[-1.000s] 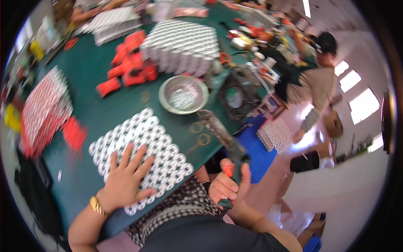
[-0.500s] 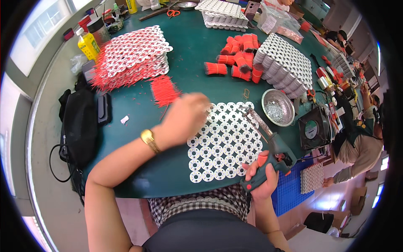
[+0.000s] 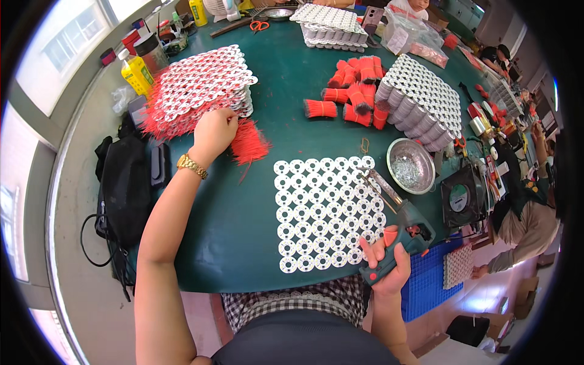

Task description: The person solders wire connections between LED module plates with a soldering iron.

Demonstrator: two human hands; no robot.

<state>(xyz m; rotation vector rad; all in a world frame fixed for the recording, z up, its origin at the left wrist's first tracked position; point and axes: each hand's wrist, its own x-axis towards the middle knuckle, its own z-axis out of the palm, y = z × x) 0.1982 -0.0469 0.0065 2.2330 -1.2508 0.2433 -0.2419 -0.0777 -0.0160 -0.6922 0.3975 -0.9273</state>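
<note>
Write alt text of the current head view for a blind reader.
A person's right hand grips a green handheld tool at the right edge of a sheet of white rings on a green table; the curled left hand is beside loose red wires. Farther back are a red-fringed stack of sheets, red bundles and a metal bowl.

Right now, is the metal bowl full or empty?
Neither: the bowl is partly filled. Small shiny pieces lie in its bottom, with bare inner wall showing.
</note>
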